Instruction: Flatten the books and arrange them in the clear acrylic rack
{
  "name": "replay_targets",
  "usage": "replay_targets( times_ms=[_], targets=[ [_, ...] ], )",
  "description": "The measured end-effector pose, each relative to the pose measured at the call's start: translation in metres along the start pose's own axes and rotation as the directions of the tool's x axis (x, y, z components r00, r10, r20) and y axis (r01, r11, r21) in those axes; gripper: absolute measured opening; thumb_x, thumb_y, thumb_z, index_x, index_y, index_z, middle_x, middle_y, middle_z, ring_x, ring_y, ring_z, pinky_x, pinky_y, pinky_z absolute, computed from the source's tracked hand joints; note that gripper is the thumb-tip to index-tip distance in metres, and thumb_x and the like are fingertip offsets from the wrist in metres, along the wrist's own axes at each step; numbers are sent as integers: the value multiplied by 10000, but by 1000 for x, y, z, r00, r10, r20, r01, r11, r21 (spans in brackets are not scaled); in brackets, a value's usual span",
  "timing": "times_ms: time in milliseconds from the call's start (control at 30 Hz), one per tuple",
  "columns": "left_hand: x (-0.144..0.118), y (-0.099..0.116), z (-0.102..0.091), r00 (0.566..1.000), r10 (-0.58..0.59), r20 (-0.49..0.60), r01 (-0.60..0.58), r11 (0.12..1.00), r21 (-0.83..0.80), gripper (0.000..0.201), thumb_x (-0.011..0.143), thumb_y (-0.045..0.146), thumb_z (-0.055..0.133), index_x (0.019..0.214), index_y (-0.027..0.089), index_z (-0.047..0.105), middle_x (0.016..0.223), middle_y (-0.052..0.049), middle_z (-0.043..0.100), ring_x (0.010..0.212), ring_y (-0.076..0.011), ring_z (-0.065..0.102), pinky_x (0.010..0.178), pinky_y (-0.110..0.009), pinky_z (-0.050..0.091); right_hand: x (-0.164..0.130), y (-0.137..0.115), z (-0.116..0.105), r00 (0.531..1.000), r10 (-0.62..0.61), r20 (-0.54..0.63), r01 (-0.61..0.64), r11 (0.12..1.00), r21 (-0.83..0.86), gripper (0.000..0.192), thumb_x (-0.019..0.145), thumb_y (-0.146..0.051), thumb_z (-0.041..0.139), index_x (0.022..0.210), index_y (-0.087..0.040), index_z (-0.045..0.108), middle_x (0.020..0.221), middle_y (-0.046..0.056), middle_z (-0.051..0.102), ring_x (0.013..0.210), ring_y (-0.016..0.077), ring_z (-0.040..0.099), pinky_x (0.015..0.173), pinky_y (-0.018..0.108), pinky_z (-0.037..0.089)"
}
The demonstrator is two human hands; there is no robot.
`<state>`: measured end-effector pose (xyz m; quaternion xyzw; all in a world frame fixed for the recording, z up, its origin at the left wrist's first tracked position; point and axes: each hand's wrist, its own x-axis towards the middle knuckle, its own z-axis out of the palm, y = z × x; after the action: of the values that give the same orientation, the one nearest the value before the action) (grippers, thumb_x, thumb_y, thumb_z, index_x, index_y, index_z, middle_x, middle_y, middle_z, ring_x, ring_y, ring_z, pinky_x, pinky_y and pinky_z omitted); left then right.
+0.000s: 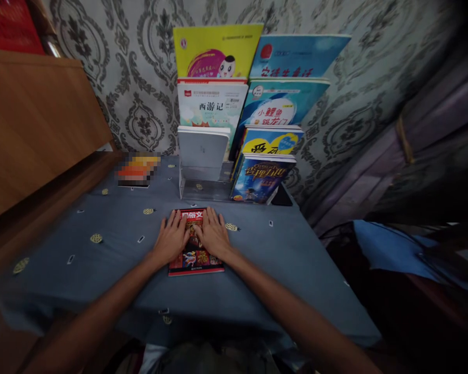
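Red-covered book lies flat on the blue-clothed counter, just in front of a clear tiered rack that stands against the patterned wall and carries several upright picture books, among them a dark blue one in the lowest right slot and a plain white one in the slot to its left. Both hands press down on the upper half of the red book. As a judgement, the chief risk is slipping: the cloth looks loose over the counter and hangs off its near edge, so a push with flat palms could drag the fabric and bunch it, or slide the book toward the rack and knock the leaning books out of their slots. A glossy cover under flat palms also offers little purchase, so an attempt to raise the book could fumble at its edge. The left hand is spread open, fingers straight and slightly fanned, palm resting on the left part of the cover, grasping nothing. The right hand is likewise flat and open, fingers extended toward the rack, lying on the cover's right part, thumb near the left hand's thumb at the middle of the book; it closes on nothing.
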<state>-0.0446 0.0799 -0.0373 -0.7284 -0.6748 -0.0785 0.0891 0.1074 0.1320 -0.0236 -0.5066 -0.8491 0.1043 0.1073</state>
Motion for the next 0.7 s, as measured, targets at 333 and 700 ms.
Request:
replay_targets(
  times_ms=[333,700],
  targets=[
    [-1,1,1,1000,-20,6,20,999,-48,506,993,297,390,1450,96,467,1556,-218,394,1472,-345,340,1127,-590,349,-31,-3,6,1000,-17,-22,18,1000,18,706,1007,-464,372,1515,26,334,1595,252,276,1506,332,260,1211,542,192],
    [-7,0,6,990,-126,-66,119,988,-94,534,980,371,432,1424,74,453,1531,-282,398,1431,-366,405,1130,-558,352,-56,-5,3,999,-51,-15,51,998,35,701,1002,-454,420,1511,22,348,1601,244,281,1512,336,236,1227,505,205]
  ],
)
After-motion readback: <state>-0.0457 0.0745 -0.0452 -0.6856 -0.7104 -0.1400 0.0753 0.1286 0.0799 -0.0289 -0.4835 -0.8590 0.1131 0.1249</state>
